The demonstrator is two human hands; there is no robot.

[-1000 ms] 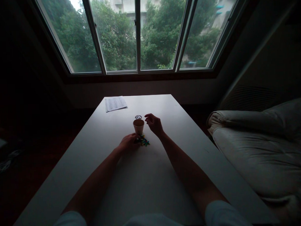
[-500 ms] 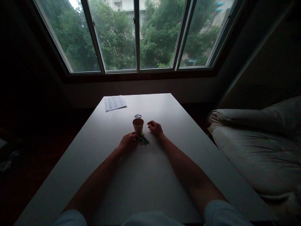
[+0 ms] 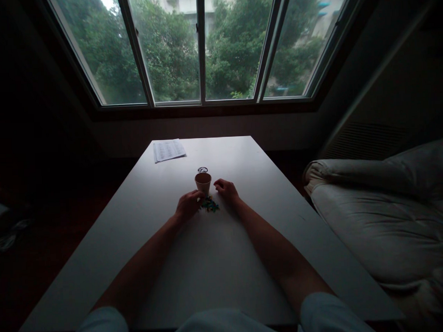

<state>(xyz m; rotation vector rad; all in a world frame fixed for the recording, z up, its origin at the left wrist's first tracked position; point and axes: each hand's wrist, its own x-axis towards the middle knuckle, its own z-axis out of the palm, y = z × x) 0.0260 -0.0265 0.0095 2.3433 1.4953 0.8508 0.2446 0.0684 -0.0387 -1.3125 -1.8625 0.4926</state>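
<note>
A paper cup (image 3: 203, 186) stands upright on the white table (image 3: 217, 263), its brown inside showing. In front of it lies a pile of small coloured pieces (image 3: 210, 205), green, blue and yellow, too small to name. My left hand (image 3: 188, 205) is at the left edge of the pile, fingertips pinched together near the cup's base; what lies between them cannot be made out. To the right of the cup is my right hand (image 3: 226, 189), fingers loosely bent and a little apart, with nothing visible in them. Behind the cup rests a small dark-rimmed round thing (image 3: 202, 170).
Printed sheets of paper (image 3: 169, 150) lie at the table's far left corner. A padded light-coloured couch (image 3: 383, 218) stands along the right side. Beyond the far edge is a wall with a wide window (image 3: 202, 50). The room is dim.
My left hand has lifted slightly from the pile toward the cup's base. My right hand has shifted a little left, closer to the cup. The cup stays put.
</note>
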